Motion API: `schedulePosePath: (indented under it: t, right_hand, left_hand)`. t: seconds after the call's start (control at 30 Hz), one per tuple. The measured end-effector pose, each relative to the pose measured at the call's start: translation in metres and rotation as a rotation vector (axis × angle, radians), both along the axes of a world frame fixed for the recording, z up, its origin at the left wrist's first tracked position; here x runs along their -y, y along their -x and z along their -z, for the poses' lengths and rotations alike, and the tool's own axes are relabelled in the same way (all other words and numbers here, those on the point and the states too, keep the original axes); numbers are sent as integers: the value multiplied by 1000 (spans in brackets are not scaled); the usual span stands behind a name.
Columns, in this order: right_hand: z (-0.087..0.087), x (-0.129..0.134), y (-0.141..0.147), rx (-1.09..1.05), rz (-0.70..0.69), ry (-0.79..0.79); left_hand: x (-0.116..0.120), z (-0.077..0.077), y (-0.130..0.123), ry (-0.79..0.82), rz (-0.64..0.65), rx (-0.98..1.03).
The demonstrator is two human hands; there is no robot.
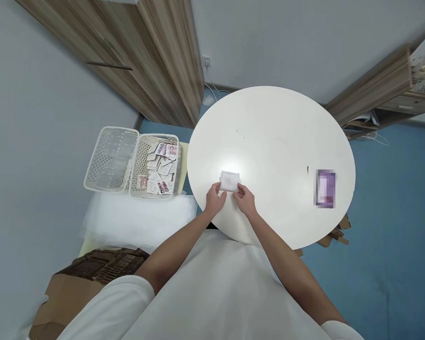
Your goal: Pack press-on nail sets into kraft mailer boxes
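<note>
A small white wrapped or folded bundle (230, 181) lies on the round white table (272, 137), close to its near edge. My left hand (215, 198) grips the bundle's left end, fingers curled at its lower left corner. At the opposite end my right hand (245, 199) has its thumb and fingers closed on the lower right corner. What the bundle holds inside is hidden by the white material.
Left of the table are a basket with printed cards (161, 165), a basket with clear plastic pieces (113, 160), white sheets (138, 217) and a cardboard box (65, 302). A blurred purple item (326, 189) lies at the table's right.
</note>
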State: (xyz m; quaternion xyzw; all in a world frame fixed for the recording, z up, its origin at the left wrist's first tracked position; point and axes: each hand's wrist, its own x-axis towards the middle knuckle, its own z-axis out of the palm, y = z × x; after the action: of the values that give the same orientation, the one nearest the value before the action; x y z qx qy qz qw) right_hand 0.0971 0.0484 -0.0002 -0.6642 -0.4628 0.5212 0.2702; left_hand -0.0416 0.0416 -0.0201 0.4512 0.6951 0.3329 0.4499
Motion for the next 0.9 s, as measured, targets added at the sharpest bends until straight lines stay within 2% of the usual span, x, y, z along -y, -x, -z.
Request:
schedulePosePath:
  t: [0.23,0.37,0.47,0.7,0.9]
  right_hand:
    - [3,-33,65,-21,-126,-28]
    - [10,-53,95,-9,-249,-54]
    - [14,-66,109,41,-298,-79]
    - [16,-73,109,48,-400,-75]
    - [2,-58,90,41,-370,-61]
  left_hand:
    - [-31,6,64,-42,-74,0]
    - [-53,8,87,-119,-145,-51]
    - [-63,11,95,-154,-149,-92]
    - [-61,17,98,-158,-83,-128]
    - [-48,0,97,-179,-109,-207]
